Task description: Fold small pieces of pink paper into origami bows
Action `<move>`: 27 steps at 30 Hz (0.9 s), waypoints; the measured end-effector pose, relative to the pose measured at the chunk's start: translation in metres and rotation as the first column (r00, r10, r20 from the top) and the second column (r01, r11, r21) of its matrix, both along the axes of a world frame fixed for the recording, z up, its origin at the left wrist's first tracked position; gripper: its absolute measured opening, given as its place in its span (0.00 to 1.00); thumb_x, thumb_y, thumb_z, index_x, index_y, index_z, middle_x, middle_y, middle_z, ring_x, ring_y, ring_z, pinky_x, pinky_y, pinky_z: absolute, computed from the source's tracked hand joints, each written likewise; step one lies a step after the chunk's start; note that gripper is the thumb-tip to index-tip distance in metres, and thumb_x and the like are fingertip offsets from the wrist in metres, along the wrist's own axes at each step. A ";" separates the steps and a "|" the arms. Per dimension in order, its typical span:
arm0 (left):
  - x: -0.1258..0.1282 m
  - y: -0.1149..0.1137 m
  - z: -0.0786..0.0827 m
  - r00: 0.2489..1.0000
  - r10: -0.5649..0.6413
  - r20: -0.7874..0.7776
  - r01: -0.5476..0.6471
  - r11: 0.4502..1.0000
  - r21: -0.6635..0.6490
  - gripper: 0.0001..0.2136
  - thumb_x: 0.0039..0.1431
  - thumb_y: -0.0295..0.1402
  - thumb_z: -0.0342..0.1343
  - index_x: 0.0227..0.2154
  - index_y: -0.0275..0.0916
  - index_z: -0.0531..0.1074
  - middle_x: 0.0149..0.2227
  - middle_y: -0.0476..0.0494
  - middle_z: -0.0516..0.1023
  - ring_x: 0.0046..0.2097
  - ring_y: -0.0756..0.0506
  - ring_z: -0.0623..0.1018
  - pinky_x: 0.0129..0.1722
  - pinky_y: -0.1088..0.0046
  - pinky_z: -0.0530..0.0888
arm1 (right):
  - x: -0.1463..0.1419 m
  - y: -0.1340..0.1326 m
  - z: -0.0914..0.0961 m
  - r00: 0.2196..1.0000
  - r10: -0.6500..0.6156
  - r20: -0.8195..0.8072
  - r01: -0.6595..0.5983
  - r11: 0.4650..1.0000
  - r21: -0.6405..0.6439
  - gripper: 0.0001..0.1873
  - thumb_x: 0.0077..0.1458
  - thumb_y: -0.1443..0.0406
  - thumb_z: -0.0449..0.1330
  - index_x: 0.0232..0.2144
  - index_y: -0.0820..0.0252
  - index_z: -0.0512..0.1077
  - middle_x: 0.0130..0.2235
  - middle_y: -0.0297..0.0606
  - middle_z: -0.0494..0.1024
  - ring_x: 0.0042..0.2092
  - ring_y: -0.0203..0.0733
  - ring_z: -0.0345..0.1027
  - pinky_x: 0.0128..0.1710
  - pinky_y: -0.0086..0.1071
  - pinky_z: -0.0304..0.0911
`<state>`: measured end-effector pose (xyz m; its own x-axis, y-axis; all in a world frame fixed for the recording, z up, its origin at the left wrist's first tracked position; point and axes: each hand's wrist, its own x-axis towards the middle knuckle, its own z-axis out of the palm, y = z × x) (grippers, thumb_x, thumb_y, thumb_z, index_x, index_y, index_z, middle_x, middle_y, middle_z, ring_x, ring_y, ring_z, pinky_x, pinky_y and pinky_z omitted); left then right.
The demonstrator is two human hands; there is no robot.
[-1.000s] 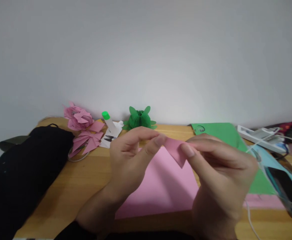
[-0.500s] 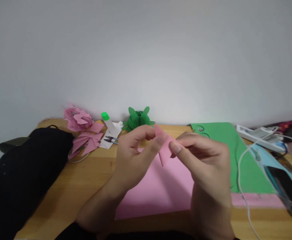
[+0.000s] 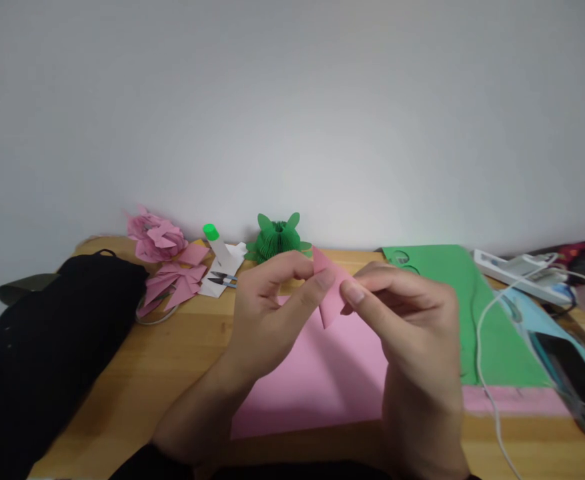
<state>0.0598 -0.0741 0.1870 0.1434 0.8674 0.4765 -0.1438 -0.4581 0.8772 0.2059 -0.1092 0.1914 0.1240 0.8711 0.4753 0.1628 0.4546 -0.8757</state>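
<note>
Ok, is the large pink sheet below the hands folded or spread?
Spread: the large pink sheet lies flat on the table, no visible fold, though partly hidden.

No writing, label, brand name, number or sign can be read on any object or surface shown in the head view.

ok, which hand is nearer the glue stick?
Left. The left hand is to the right of the glue stick and closer to the camera; the right hand is farther right, across the pink paper piece both hold.
</note>
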 end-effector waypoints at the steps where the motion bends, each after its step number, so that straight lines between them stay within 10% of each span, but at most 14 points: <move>1: 0.000 0.000 -0.001 1.000 0.010 0.006 -0.010 1.000 0.009 0.12 0.62 0.28 0.59 0.22 0.40 0.72 0.23 0.53 0.72 0.28 0.52 0.71 0.31 0.73 0.69 | 0.000 0.000 0.000 1.000 0.005 0.009 -0.005 1.000 0.004 0.09 0.56 0.71 0.67 0.25 0.58 0.77 0.23 0.28 0.75 0.26 0.29 0.66 0.27 0.25 0.62; 10: -0.002 0.002 -0.006 0.991 0.128 0.046 -0.135 0.973 0.185 0.10 0.63 0.25 0.58 0.26 0.40 0.73 0.25 0.53 0.73 0.29 0.53 0.73 0.32 0.75 0.72 | 0.002 -0.002 0.002 0.998 0.051 0.035 -0.050 0.998 -0.029 0.09 0.57 0.70 0.66 0.24 0.58 0.76 0.23 0.28 0.74 0.26 0.29 0.65 0.27 0.25 0.61; 18: -0.011 0.011 -0.005 0.937 0.255 0.239 -0.279 0.958 0.071 0.08 0.63 0.28 0.60 0.28 0.42 0.79 0.26 0.51 0.76 0.29 0.51 0.74 0.29 0.74 0.72 | -0.001 -0.003 0.002 0.998 0.067 0.010 -0.067 0.997 -0.045 0.10 0.57 0.71 0.66 0.24 0.58 0.76 0.22 0.29 0.74 0.25 0.29 0.65 0.26 0.26 0.60; 27: -0.015 0.004 0.007 0.981 -0.098 -0.168 0.110 0.992 0.066 0.13 0.62 0.30 0.59 0.21 0.39 0.69 0.22 0.50 0.72 0.27 0.50 0.72 0.28 0.72 0.68 | 0.003 0.001 -0.001 0.993 0.070 -0.096 -0.079 0.992 -0.097 0.10 0.57 0.68 0.67 0.24 0.56 0.78 0.23 0.26 0.76 0.26 0.27 0.68 0.29 0.23 0.63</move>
<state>0.0453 -0.0697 0.1939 0.3125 0.8067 0.5016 -0.0513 -0.5130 0.8569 0.2085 -0.1081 0.1902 0.0959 0.9225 0.3740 0.0481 0.3710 -0.9274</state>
